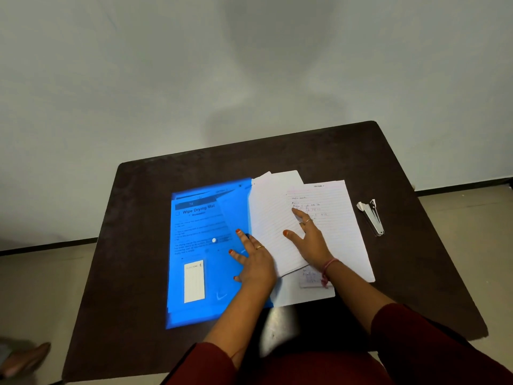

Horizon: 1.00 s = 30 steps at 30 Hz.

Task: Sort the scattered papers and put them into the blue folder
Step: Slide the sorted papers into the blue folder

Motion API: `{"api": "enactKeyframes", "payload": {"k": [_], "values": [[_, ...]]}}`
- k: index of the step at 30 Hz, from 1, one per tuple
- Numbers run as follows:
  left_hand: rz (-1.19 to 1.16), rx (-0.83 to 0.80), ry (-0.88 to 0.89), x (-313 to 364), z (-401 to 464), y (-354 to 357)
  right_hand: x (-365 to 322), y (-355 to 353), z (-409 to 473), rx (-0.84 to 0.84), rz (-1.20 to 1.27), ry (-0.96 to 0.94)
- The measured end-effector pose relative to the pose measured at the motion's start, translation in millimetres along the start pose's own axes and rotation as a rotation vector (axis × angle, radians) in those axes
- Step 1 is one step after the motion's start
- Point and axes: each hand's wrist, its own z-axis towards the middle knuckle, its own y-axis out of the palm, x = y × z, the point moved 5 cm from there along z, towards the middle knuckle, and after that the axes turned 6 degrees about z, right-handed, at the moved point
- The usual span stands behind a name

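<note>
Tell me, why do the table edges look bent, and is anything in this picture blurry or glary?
Head view: the wide-angle lens bows the table edges; the blue folder is oversaturated, its near edge smeared; soft shadows fall on the wall; the left hand, right hand and stapler look fairly sharp.

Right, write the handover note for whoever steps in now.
Left hand: open, flat on the blue folder, near its right edge.
Right hand: open, fingers spread, pressing on the lined papers.
Folder lies on the table; a printed sheet shows through its cover. The papers lie in a loose overlapping pile right of the folder, one sheet lapping its edge. A stapler lies right of the pile, untouched.
Done: one sheet seems to be in the folder.
Left: square up the pile and slide it into the folder.
</note>
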Motion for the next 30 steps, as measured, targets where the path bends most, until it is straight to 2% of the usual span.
{"api": "enactKeyframes", "payload": {"k": [6,13,17,19,24,30], "values": [[0.013,0.006,0.023,0,-4,-1,0,28,-11,-0.083,-0.048,-0.053],[0.013,0.023,0.043,-2,-3,0,-6,14,-3,0.137,0.042,0.014],[0.019,0.034,0.063,-1,-4,-1,-7,12,-3,0.175,0.073,0.014],[0.018,0.031,0.069,0,-4,-1,-6,17,-4,0.146,0.053,0.010],[0.010,0.022,0.077,0,-7,-4,1,38,-10,-0.056,-0.002,0.042],[0.016,0.029,0.081,0,-6,-4,9,34,-14,-0.083,-0.065,0.074]]}}
